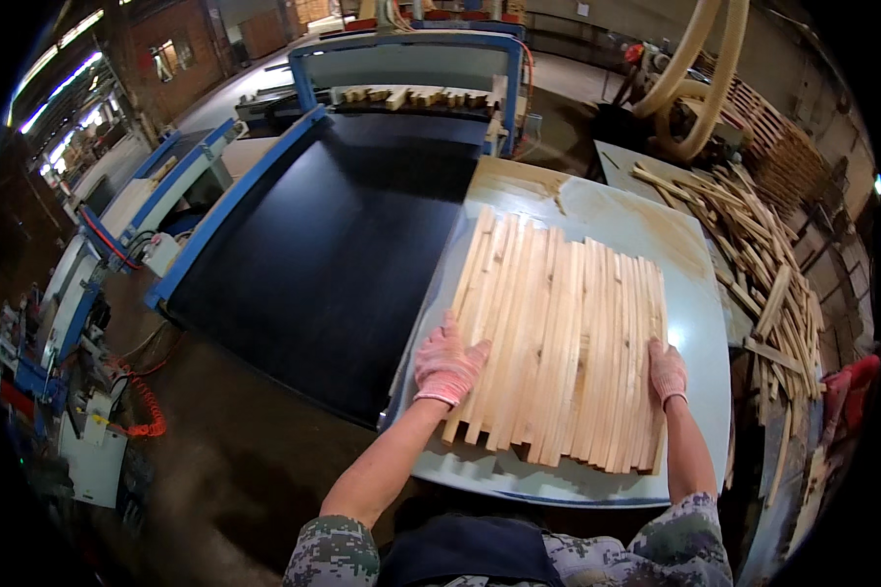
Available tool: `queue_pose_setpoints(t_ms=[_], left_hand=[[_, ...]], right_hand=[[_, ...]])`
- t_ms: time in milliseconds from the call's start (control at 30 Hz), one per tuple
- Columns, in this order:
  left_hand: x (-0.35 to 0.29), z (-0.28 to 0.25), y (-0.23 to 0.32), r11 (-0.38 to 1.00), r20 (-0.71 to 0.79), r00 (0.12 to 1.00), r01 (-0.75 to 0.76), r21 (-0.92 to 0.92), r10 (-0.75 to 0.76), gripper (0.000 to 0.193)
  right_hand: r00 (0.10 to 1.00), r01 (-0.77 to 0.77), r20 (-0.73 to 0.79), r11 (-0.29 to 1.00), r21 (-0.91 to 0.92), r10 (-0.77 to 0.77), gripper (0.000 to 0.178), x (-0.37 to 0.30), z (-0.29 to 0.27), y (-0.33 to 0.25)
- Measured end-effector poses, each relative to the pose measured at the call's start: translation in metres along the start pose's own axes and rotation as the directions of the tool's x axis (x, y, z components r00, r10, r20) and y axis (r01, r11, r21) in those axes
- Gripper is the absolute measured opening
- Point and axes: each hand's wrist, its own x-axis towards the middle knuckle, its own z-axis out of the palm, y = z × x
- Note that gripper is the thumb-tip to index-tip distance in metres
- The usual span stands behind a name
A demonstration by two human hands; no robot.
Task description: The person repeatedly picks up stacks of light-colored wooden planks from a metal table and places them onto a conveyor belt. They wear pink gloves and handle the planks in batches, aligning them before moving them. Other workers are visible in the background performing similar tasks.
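Observation:
A row of pale wooden strips lies side by side on a light, smooth tabletop, their ends uneven. Along the row's left edge is my left hand in a pinkish work glove, thumb over the top of the strips and fingers at the side. My right hand, gloved the same way, holds the opposite edge, its thumb near the top. The strips are held together between both hands. The undersides of my fingers are hidden.
Left of the table runs a wide black conveyor belt with a blue frame. More wood pieces lie at its far end. A heap of loose strips is on the right, near thick beige hoses. An orange coiled hose hangs at left.

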Motion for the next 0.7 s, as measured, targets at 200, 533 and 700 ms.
queue_pose_setpoints(t_ms=[200, 533, 700], left_hand=[[0.001, -0.006, -0.001, 0.998, 0.062, 0.996, -0.060, -0.027, 0.062, 0.100], [0.009, -0.012, -0.022, 0.970, 0.110, 0.989, -0.070, -0.232, 0.097, 0.097], [0.038, -0.042, -0.070, 0.935, 0.047, 0.981, -0.165, -0.313, 0.189, 0.093]], right_hand=[[0.996, 0.039, -0.086, 0.997, 0.068, -0.033, 0.076, 0.020, 0.018, 0.037], [0.992, -0.124, -0.008, 0.989, 0.076, 0.125, 0.092, 0.015, 0.018, 0.023], [0.995, -0.097, -0.007, 0.995, 0.035, 0.098, 0.087, 0.003, 0.046, 0.013]])
